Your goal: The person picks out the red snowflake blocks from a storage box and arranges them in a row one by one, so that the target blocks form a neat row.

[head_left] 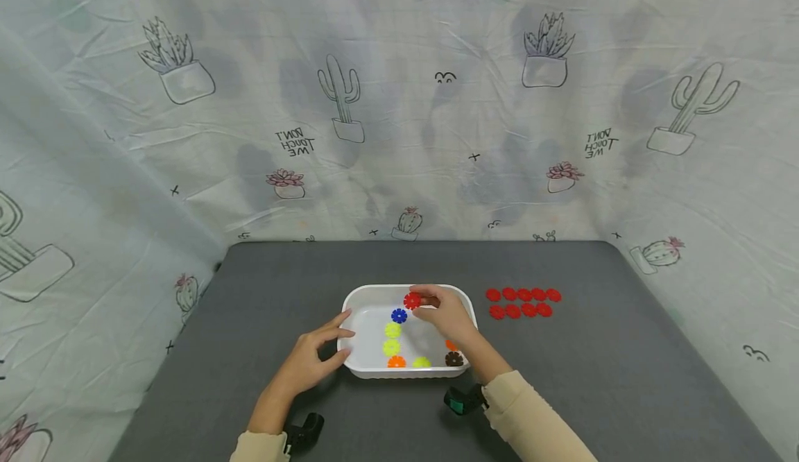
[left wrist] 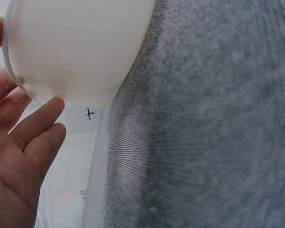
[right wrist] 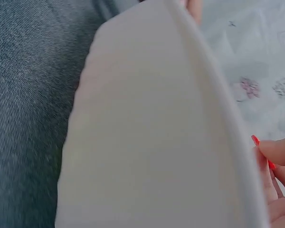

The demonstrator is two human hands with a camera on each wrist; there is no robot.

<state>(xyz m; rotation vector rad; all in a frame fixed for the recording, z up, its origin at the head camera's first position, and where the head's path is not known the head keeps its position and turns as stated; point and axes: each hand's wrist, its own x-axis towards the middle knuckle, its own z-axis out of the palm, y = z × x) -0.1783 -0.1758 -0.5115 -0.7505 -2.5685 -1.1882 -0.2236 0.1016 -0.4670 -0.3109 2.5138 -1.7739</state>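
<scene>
A white tray (head_left: 367, 337) sits at the middle of the grey table. My left hand (head_left: 310, 358) rests at its left end with fingers spread at the rim; the left wrist view shows those fingers (left wrist: 42, 118) against the tray's side. Over the tray's back right part, my right hand (head_left: 451, 318) pinches a red flower-shaped disc (head_left: 412, 300) between thumb and fingers. Inside the tray lie a blue disc (head_left: 399, 315), several yellow discs (head_left: 391, 347), an orange disc (head_left: 396, 361) and a dark brown disc (head_left: 453, 358). Another orange disc (head_left: 451, 345) is partly hidden by the right wrist.
Right of the tray, several red discs (head_left: 524, 294) lie in two rows on the table (head_left: 593, 379). A pale curtain (head_left: 399, 136) printed with cacti hangs behind and at both sides. Black wrist devices (head_left: 460, 400) are strapped near both sleeves.
</scene>
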